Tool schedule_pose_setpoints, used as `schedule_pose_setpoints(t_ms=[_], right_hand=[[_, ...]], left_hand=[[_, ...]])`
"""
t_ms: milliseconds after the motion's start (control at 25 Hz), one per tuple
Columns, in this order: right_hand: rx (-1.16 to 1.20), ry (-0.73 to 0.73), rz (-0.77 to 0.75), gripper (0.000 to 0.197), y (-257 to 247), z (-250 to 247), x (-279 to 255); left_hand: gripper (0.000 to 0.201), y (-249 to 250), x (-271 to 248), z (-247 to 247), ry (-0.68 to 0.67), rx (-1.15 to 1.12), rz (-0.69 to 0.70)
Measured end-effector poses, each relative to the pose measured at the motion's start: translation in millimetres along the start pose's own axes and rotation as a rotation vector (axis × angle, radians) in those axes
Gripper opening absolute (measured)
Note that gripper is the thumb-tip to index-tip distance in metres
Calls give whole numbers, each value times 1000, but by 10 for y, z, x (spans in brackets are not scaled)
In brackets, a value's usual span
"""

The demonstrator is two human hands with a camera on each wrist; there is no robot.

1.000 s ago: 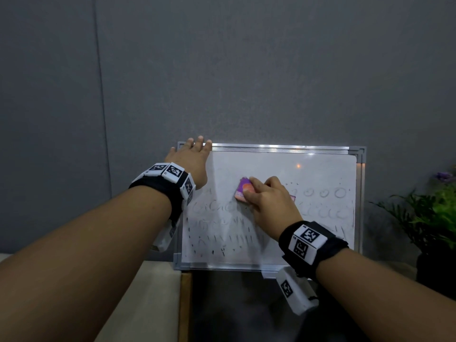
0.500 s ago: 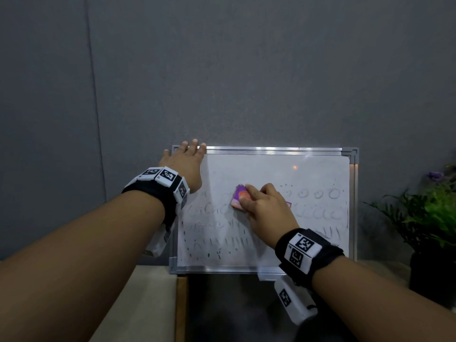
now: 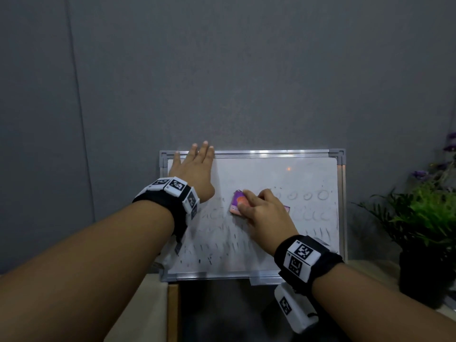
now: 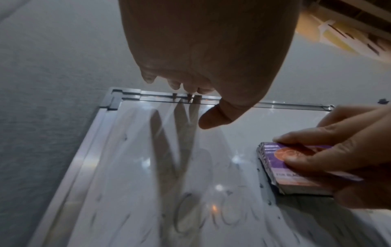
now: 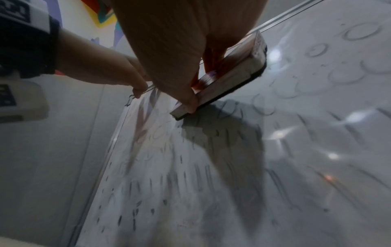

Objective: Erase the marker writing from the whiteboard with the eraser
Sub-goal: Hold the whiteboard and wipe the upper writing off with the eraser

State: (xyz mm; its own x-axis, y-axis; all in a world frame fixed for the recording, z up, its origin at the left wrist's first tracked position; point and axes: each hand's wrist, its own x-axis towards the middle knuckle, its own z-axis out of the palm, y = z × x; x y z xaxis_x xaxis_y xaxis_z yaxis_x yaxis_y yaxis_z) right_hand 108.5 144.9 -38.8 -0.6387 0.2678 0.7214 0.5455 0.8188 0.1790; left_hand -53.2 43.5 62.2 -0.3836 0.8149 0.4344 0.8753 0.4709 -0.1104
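Observation:
A metal-framed whiteboard [image 3: 283,174] leans upright against the grey wall. Faded marker circles [image 3: 322,194] and short strokes [image 3: 217,253] cover its middle and lower rows; the top band looks wiped. My right hand [image 3: 261,211] grips a purple and orange eraser [image 3: 237,203] and presses it flat on the board near the centre. In the left wrist view the eraser [image 4: 296,167] lies at the right, in the right wrist view the eraser [image 5: 232,73] shows its dark felt on the board. My left hand [image 3: 195,169] lies flat, fingers straight, over the upper left corner of the board.
A potted green plant [image 3: 429,218] with purple flowers stands to the right of the board. The board rests on a beige tabletop [image 3: 148,307] with a dark surface [image 3: 222,312] below its middle. The grey wall [image 3: 222,70] fills the background.
The right hand with the eraser has slid slightly left and down across the board. The left hand stays on the top left corner. The camera view has shifted a little.

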Motion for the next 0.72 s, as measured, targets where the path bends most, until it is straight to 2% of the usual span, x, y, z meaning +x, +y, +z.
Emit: schedule_pose_setpoints(t_ms=[240, 440, 520, 720], right_hand=[[7, 86, 112, 23, 105, -27, 90], [6, 34, 4, 30, -23, 75, -8], [-5, 11, 25, 26, 18, 94, -73], [18, 85, 98, 18, 93, 45, 47]], left_hand=[[91, 126, 44, -8, -28, -10, -6], [90, 99, 50, -66, -47, 10, 2], [89, 85, 57, -65, -52, 9, 4], [89, 94, 69, -61, -54, 15, 11]])
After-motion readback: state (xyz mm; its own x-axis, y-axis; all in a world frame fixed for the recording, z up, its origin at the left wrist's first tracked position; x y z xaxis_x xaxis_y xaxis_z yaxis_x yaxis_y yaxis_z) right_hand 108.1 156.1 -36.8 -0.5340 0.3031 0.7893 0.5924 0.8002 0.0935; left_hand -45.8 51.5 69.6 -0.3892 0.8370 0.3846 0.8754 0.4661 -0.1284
